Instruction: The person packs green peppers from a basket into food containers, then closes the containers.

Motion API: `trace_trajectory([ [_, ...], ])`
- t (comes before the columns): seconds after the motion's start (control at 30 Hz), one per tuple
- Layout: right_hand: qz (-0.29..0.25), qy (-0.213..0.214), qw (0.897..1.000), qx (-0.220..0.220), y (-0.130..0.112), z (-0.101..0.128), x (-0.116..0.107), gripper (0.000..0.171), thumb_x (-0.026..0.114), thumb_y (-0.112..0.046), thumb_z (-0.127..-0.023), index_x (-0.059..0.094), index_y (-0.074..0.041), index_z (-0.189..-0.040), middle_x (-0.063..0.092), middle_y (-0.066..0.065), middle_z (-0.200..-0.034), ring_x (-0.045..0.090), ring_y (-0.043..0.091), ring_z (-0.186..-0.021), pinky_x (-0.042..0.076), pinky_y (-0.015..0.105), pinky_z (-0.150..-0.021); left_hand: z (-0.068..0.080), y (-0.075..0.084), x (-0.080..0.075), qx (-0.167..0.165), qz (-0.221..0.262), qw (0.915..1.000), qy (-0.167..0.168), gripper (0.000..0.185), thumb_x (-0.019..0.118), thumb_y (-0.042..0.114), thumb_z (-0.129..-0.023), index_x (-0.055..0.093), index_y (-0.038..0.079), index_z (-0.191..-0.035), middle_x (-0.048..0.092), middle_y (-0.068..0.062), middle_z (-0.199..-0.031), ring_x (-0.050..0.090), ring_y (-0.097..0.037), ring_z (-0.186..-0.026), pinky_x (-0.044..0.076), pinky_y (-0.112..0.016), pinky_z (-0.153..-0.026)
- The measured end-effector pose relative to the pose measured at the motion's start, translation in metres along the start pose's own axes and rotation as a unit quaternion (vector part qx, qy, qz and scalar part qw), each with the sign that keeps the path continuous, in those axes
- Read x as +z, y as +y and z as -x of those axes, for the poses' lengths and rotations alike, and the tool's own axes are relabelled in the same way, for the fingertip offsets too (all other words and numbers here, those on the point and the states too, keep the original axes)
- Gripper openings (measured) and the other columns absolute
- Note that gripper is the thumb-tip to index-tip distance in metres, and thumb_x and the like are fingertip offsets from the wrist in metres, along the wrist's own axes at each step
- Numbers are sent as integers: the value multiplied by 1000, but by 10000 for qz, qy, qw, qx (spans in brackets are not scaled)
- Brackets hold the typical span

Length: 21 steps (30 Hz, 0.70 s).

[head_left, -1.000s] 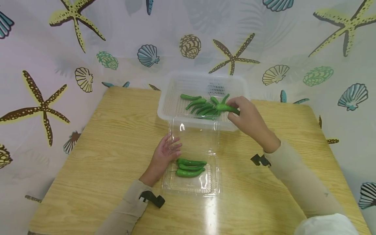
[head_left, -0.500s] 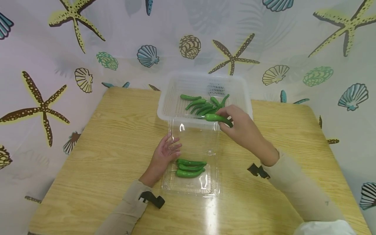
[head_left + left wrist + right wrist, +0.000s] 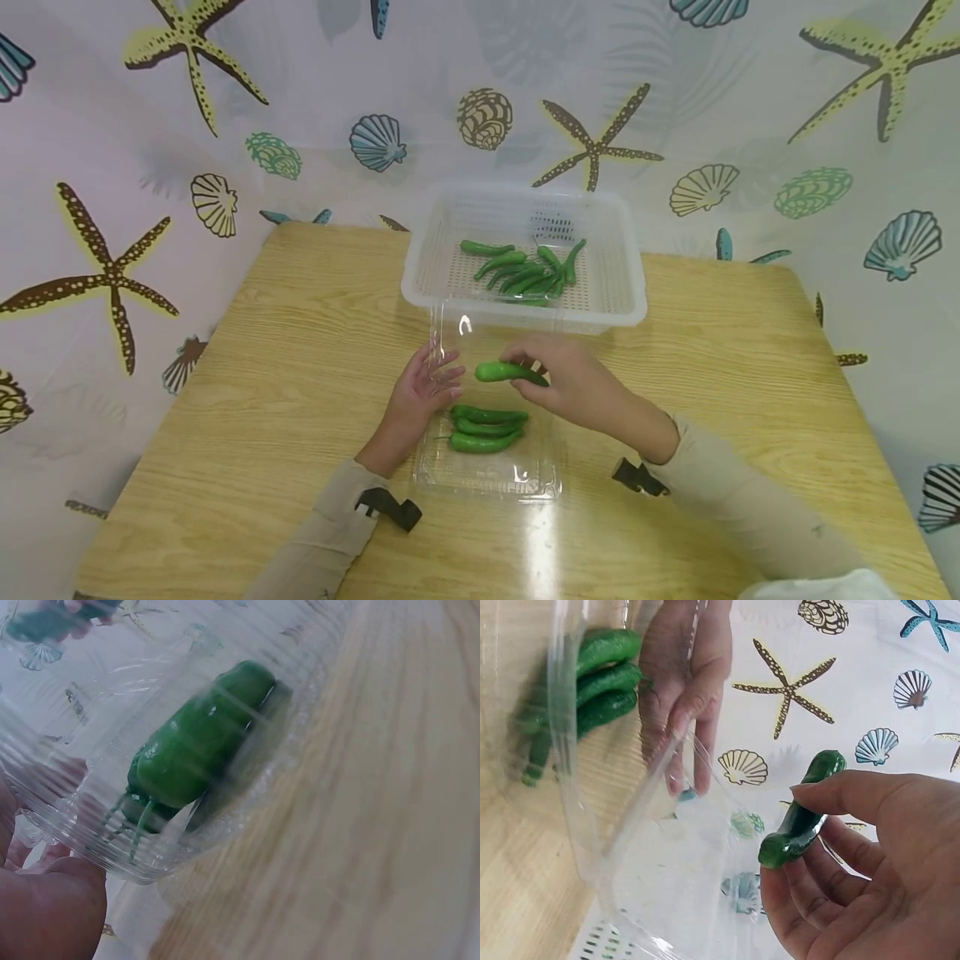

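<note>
My right hand (image 3: 558, 379) pinches a green pepper (image 3: 510, 372) (image 3: 801, 814) and holds it just above the clear clamshell box (image 3: 491, 479). Three green peppers (image 3: 486, 427) (image 3: 199, 746) lie side by side in the box's tray. The box's lid (image 3: 495, 350) stands up behind them. My left hand (image 3: 423, 390) (image 3: 684, 682) rests with straight fingers against the lid's left edge. Behind the box stands a white basket (image 3: 611, 304) with several more green peppers (image 3: 525, 268) in it.
The wooden table (image 3: 262, 375) carries only the box and the basket. A curtain printed with starfish and shells (image 3: 150, 125) hangs close around the table's back and sides. Both forearms wear beige sleeves with black wrist mounts (image 3: 386, 506).
My right hand has lifted one pepper out of the basket and carried it toward me, down to just over the clamshell tray. The left hand has stayed at the lid.
</note>
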State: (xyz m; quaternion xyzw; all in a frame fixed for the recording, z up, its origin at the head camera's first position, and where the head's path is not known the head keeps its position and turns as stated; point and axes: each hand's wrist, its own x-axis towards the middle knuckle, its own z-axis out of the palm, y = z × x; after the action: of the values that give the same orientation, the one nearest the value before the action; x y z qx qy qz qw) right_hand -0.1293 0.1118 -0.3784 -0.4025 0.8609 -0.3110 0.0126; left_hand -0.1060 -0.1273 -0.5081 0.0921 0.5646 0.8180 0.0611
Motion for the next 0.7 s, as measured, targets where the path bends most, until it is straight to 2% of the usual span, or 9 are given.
trace_trajectory([
  [0.2,-301,-764,9957,432,-4,5,25,25,67,-14,-85,62,-12,-109,62,-5,-98,57,9,-87,54,32,-75,0,0,0,-55,-105,9999,2,79,61,-6,-86,16,12,-148,32,-22,-144,45,-31,-124,45,-33,-97],
  [0.3,-278,-992,9932,533,-4,8,35,26,68,-16,-85,62,-12,-110,62,-5,-100,57,8,-89,53,30,-78,1,0,0,-55,-88,9999,13,79,61,-6,-86,17,13,-148,33,-22,-143,44,-32,-124,46,-34,-96],
  [0.53,-61,-1256,9916,296,-3,13,55,28,69,-17,-84,63,-9,-110,63,0,-106,58,13,-97,50,30,-88,0,0,0,-62,-70,10000,-2,80,61,-6,-85,15,11,-148,32,-23,-143,43,-33,-124,46,-35,-96],
  [0.7,-60,-1359,9905,181,2,15,66,28,68,-16,-83,62,-9,-110,61,-2,-103,56,11,-93,50,27,-84,0,-1,-1,12,-114,9999,-45,79,60,-7,-86,14,10,-148,31,-25,-143,44,-33,-124,46,-34,-97],
])
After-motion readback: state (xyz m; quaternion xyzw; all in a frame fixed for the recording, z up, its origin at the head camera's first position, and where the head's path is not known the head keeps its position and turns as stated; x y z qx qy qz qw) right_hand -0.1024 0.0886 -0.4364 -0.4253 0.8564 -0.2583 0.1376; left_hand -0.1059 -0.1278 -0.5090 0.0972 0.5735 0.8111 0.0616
